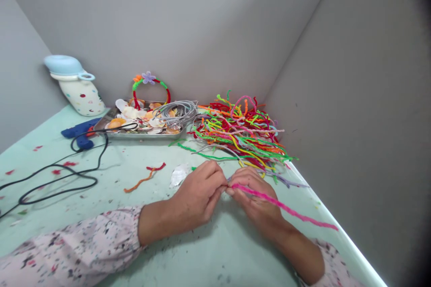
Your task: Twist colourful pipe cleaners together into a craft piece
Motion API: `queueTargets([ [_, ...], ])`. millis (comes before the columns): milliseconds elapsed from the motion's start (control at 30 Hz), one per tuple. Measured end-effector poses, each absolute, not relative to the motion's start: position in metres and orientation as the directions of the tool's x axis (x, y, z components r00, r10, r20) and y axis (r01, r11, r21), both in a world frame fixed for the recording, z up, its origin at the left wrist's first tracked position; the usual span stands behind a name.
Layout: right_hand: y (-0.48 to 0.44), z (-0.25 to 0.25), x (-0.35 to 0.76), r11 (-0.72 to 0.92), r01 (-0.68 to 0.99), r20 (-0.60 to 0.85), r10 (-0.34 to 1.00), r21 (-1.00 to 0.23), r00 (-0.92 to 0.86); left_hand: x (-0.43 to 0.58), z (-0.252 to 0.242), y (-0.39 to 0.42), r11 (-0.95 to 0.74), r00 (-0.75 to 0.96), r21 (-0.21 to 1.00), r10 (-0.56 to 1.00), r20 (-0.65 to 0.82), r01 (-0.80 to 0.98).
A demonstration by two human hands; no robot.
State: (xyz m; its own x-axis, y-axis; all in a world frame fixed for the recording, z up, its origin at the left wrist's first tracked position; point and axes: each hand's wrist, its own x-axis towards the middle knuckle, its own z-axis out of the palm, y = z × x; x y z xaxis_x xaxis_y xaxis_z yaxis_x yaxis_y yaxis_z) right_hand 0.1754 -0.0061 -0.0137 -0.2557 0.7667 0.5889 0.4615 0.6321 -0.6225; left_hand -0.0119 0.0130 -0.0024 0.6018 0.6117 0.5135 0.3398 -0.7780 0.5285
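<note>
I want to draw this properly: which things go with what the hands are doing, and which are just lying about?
Goes with it:
pink fuzzy stem, in the right fingers
colourful stem pile, probably

Just lying about, it seems:
spotted bottle
blue gun-shaped tool
tray of shells

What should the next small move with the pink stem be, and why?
Probably a small twist at the near end of the pink stem: the left hand and right hand meet there, fingers pinched, while the rest trails loose across the right hand.
</note>
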Motion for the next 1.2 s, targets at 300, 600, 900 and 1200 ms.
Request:
queueTargets([
  [300,-0.0023,-0.0142,0.1789,0.576,0.440,0.502,0.817,-0.689,-0.283,-0.0137,-0.0051,0.0150,-0.724,0.582,0.614,0.658,0.479,0.313],
  [600,-0.0064,-0.0101,0.1729,0.494,0.473,0.472,0.864,-0.730,-0.173,-0.0140,-0.0082,0.0144,-0.726,0.600,0.607,0.653,0.461,0.324],
  [900,-0.0049,-0.0091,0.1718,0.357,0.393,0.310,0.934,-0.847,-0.179,-0.0129,-0.0101,0.0135,-0.757,0.621,0.565,0.625,0.474,0.330],
  [1200,-0.0045,-0.0092,0.1716,0.213,0.299,0.165,0.970,-0.930,-0.177,-0.0159,-0.0103,0.0143,-0.725,0.619,0.620,0.642,0.451,0.300],
])
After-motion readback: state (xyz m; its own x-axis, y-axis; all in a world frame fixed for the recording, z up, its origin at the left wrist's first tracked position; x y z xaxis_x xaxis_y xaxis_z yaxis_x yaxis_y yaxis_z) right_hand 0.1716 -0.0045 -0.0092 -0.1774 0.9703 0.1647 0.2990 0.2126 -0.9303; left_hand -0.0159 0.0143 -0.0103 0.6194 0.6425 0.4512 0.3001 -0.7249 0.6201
